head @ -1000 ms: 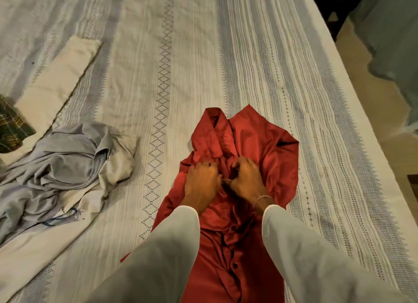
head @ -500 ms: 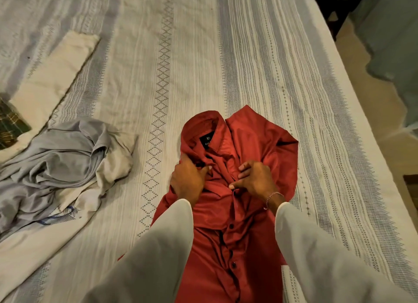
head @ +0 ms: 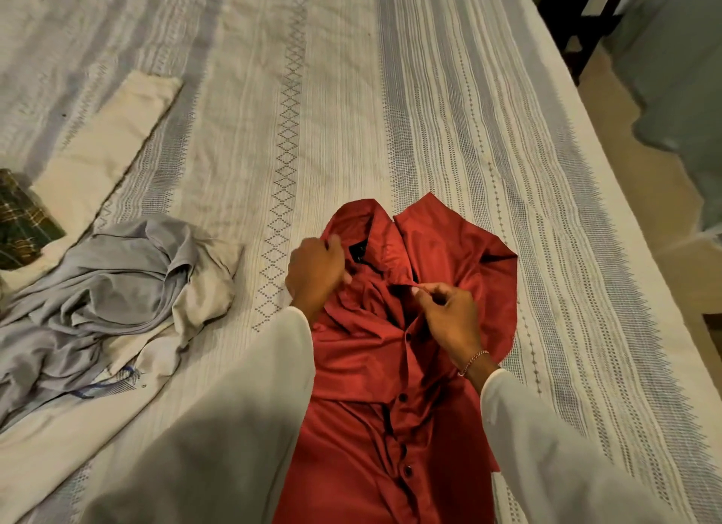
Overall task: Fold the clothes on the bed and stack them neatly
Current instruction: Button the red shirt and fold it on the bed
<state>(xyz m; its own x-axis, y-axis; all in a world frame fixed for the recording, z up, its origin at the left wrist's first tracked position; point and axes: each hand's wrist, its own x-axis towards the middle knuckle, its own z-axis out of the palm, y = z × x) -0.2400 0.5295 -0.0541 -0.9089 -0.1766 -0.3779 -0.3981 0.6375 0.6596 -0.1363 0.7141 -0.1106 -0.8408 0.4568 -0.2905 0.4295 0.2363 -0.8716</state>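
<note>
A red shirt point(head: 390, 367) lies face up on the bed point(head: 351, 93), close to its near edge, with the collar pointing away from the person and dark buttons running down the placket. To the left of the red shirt a crumpled grey garment point(head: 97, 289) sits heaped on a cream one point(head: 58, 426); the two touch and overlap, well apart from the red shirt. Further left of the red shirt, a flat cream folded piece point(head: 109, 144) lies on the bed, and a dark green plaid cloth point(head: 23, 218) shows at the frame's edge beside it.

The left hand point(head: 316, 273) grips the left side of the collar, fingers curled round the fabric. The right hand point(head: 449, 312) pinches the right collar edge between thumb and fingers; a thin bracelet point(head: 474, 361) circles that wrist. Both arms wear loose white sleeves point(head: 234, 426), which hide the lower left part of the red shirt.

The bed is covered by a woven off-white spread with grey-blue stripes and a column of diamond motifs. Right of the red shirt, beyond the bed's edge, is a tan floor point(head: 644, 152) and a hanging pale blue-grey fabric point(head: 680, 74). The red shirt looks smooth and slightly glossy, creased round the shoulders.
</note>
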